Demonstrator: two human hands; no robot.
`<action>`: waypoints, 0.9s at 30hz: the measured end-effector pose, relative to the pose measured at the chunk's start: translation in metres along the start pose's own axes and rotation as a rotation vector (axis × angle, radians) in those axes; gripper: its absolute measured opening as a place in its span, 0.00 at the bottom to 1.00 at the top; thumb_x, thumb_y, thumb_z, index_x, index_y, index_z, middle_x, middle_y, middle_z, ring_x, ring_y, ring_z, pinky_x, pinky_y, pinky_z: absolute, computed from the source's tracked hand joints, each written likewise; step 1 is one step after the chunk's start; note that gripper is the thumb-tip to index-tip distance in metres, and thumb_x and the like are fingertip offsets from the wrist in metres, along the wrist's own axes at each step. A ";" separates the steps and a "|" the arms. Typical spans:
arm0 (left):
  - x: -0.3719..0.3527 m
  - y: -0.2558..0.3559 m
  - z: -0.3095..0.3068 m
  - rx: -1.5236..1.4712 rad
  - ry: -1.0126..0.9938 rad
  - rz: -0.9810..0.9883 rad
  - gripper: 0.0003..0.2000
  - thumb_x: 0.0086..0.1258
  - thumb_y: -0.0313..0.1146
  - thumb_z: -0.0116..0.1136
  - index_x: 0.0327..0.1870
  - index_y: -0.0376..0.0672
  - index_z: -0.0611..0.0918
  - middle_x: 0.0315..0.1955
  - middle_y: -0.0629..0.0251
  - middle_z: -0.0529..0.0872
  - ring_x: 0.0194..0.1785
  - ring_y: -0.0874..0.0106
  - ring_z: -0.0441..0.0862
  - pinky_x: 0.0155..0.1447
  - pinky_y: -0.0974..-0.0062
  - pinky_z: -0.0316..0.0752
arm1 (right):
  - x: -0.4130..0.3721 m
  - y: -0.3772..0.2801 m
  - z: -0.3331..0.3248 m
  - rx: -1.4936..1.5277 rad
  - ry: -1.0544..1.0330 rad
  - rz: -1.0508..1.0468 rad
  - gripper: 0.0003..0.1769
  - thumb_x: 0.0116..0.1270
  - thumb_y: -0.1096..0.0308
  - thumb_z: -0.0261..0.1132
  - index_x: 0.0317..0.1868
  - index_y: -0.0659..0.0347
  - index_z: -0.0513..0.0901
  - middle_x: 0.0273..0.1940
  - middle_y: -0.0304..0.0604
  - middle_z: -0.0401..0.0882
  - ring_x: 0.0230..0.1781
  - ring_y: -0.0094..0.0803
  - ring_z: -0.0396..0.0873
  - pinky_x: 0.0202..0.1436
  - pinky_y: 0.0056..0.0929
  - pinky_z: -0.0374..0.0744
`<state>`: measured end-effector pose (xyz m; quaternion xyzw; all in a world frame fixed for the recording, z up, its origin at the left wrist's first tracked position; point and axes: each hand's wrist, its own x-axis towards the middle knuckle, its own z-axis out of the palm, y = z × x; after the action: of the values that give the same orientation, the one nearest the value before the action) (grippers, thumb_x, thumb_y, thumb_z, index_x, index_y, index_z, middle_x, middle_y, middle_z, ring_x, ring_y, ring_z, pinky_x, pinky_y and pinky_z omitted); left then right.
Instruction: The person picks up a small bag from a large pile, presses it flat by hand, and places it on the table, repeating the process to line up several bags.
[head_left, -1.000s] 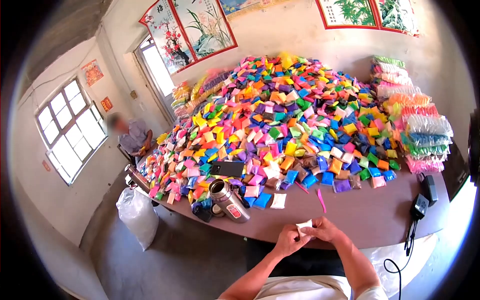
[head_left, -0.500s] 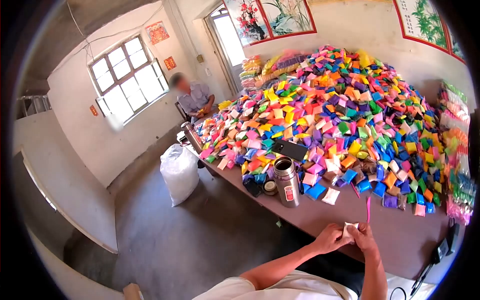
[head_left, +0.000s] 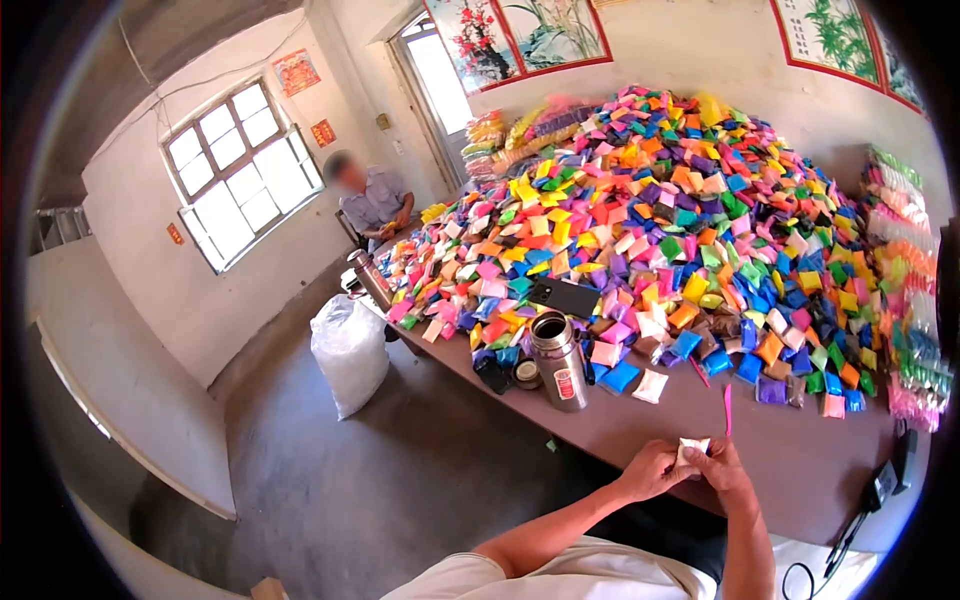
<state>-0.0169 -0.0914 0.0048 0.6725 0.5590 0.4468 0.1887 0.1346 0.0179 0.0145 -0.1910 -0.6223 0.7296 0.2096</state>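
Between my two hands, over the table's near edge, is a small white packet. My left hand pinches its left side with bent fingers. On the other side, my right hand grips it with the thumb across its face. A thin pink strip lies on the table just beyond my right hand. Farther in, another white packet rests flat near the front of a large heap of coloured packets.
An uncapped steel flask stands left of my hands, its lid beside it. A black phone lies on the heap's edge. Black cables are at the right. A white plastic sack stands on the floor; a person sits at the far end.
The whole view has shifted slightly, with the scene sliding left and up. Both hands keep hold of the white packet, nearly in the same place over the table.
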 end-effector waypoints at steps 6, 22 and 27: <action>0.000 -0.003 0.003 0.074 0.004 0.019 0.16 0.74 0.46 0.56 0.41 0.42 0.86 0.36 0.55 0.86 0.45 0.54 0.83 0.54 0.57 0.73 | -0.004 -0.004 -0.010 -0.363 0.030 -0.128 0.10 0.72 0.67 0.67 0.44 0.67 0.85 0.32 0.36 0.83 0.32 0.21 0.77 0.34 0.26 0.77; 0.000 -0.002 0.004 0.171 0.071 0.076 0.16 0.75 0.46 0.56 0.42 0.42 0.86 0.39 0.56 0.87 0.46 0.54 0.83 0.56 0.57 0.72 | 0.002 0.006 -0.002 -0.084 0.028 -0.144 0.11 0.73 0.68 0.66 0.47 0.69 0.83 0.38 0.35 0.84 0.38 0.21 0.79 0.39 0.26 0.79; -0.002 0.005 -0.003 0.110 0.016 0.022 0.15 0.74 0.44 0.57 0.39 0.40 0.86 0.35 0.55 0.86 0.44 0.53 0.83 0.54 0.57 0.73 | 0.001 -0.004 -0.007 -0.141 -0.082 0.052 0.09 0.70 0.74 0.66 0.50 0.66 0.83 0.40 0.35 0.84 0.38 0.23 0.80 0.41 0.26 0.80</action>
<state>-0.0165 -0.0954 0.0101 0.6843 0.5767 0.4231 0.1421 0.1374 0.0250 0.0169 -0.1913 -0.6752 0.6963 0.1509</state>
